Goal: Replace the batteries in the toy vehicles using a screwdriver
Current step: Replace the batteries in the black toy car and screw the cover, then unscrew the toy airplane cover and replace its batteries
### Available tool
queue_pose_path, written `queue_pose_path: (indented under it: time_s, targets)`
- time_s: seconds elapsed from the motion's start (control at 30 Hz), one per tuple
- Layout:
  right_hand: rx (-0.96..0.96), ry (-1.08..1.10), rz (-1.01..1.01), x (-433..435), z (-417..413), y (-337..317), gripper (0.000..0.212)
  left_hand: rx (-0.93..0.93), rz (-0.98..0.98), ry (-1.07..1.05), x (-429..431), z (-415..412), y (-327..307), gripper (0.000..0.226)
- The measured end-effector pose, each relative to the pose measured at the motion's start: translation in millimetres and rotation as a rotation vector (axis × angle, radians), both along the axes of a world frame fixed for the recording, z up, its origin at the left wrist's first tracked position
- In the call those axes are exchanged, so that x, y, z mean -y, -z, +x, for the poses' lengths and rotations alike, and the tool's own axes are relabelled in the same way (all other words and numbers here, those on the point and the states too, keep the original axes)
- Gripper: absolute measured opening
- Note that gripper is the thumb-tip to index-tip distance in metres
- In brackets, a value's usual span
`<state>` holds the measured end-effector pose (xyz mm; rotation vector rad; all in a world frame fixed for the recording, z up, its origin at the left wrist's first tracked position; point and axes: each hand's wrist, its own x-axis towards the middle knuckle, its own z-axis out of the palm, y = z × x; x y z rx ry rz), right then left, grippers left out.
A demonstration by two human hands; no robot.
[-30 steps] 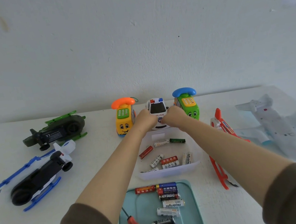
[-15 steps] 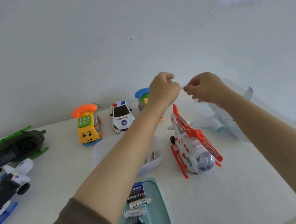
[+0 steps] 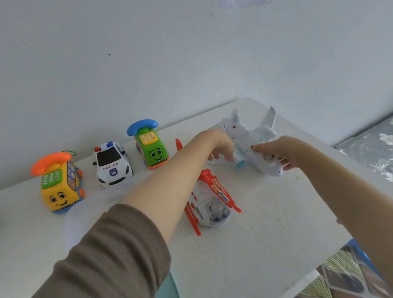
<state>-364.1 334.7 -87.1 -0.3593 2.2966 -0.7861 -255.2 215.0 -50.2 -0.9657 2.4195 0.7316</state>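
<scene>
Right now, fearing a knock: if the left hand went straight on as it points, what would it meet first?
The white toy airplane; the left hand seems at its wing, though depth is unclear.

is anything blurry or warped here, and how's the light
Head view: the left hand, right hand and the white plastic toy airplane they hold are motion-smeared; the white police toy car is crisp; the wide lens bows the white table; light is soft, shadows faint.

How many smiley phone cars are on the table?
2: the yellow phone car left of the police car, the green phone car on its right. Others may be hidden.
</scene>
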Motion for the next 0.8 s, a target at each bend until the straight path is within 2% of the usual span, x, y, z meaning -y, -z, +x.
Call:
queue_pose_path:
  time_s: [0.2,0.4,0.5,0.53,0.57,0.67,0.8]
  targets:
    - [0.118,0.116,-0.184,-3.4,-0.2,3.7,0.048,-0.090,0.033,-0.006,-5.1,-7.7,2.5,0.045]
    - [0.177,0.107,-0.227,2.2,1.3,3.7,0.044,-0.225,0.167,-0.095,-9.6,-10.3,3.3,0.052]
    - [0.147,0.108,-0.273,4.5,1.6,-2.0,0.045,-0.365,0.291,-0.182,-9.2,-8.5,-0.4,0.031]
    - [0.116,0.110,-0.294,5.8,1.2,-5.5,0.048,-0.417,0.314,-0.208,-9.5,-7.1,-3.3,0.021]
    - [0.060,0.106,-0.325,6.5,2.3,-11.1,0.049,-0.478,0.343,-0.236,-10.4,-5.1,-7.9,0.023]
    - [-0.233,0.087,-0.478,8.6,13.9,-34.4,0.043,-0.638,0.475,-0.297,-6.8,-1.7,-19.0,0.048]
    - [-0.578,0.044,-0.687,11.5,52.5,-75.5,0.052,-0.915,0.669,-0.352,-3.5,17.6,-44.4,0.061]
